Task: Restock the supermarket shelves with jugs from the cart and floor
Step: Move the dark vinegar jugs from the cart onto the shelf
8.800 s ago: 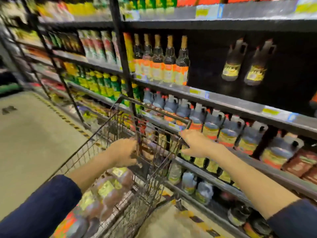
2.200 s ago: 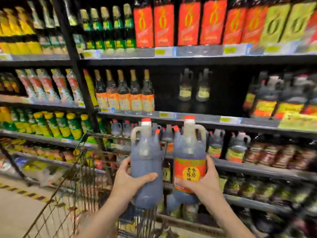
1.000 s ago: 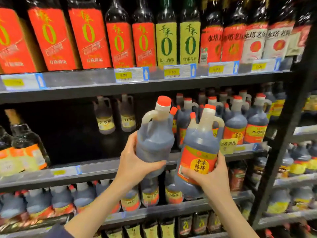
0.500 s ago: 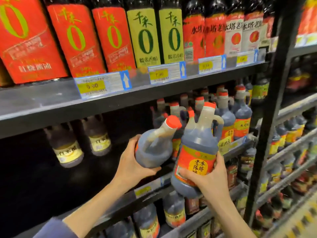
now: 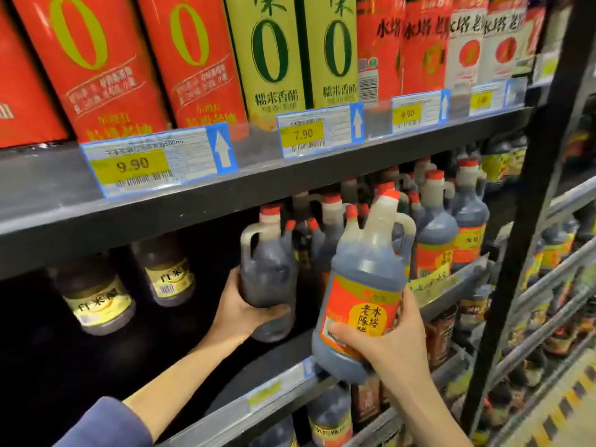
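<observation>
1. The left grip (image 5: 245, 312) holds the left jug (image 5: 267, 279) by its lower body. The thumb lies across the front and the fingers are curled round the far side.
2. The left jug is upright inside the opening of the middle shelf (image 5: 277, 387). Its plain dark side faces the camera, its handle points left, and its red cap sits just under the upper shelf (image 5: 290, 185). Whether its base touches the shelf deck cannot be told.
3. The right grip (image 5: 396, 343) holds the right jug (image 5: 367, 285) from below. The thumb presses on the red and yellow label and the fingers wrap round the right side.
4. The right jug is tilted slightly to the right, held in the air in front of the middle shelf edge. It is near the left jug but apart from it.
5. A row of stocked jugs (image 5: 435, 233) with red caps fills the right part of the middle shelf.
6. Two dark bottles (image 5: 96, 301) with yellow labels stand at the back of the middle shelf, left of the left grip.
7. The upper shelf carries tall bottles (image 5: 96, 59) with red and green labels. Price tags (image 5: 158, 159) reading 9.90 and 7.90 are on its front edge.
8. A black post (image 5: 532, 188) stands at the right.
</observation>
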